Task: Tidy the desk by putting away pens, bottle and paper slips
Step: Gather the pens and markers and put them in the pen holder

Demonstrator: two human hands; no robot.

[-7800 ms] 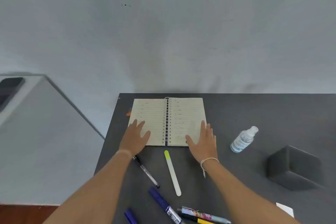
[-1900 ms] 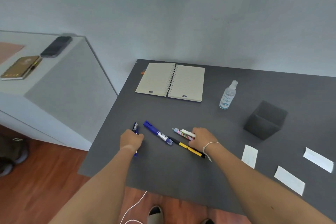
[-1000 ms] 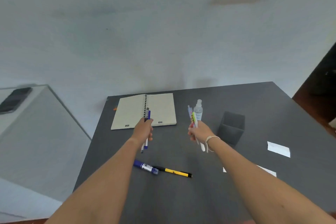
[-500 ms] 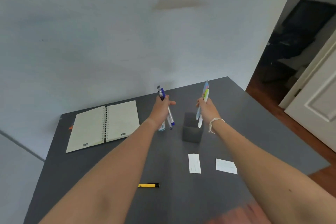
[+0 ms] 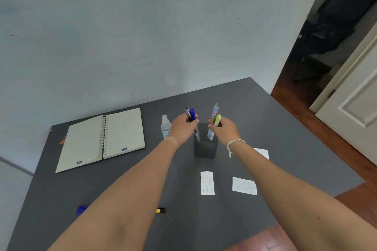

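The left hand and right hand each hold two pens, tips down in the dark cup on the desk.

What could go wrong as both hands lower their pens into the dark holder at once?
1. The left hand and right hand crowd the narrow pen holder, so a pen tip may catch the rim and tip it over.
2. The spray bottle stands right beside the left hand; a nudge could topple it.
3. The yellow-and-black pen, half hidden under the forearm, could be overlooked.
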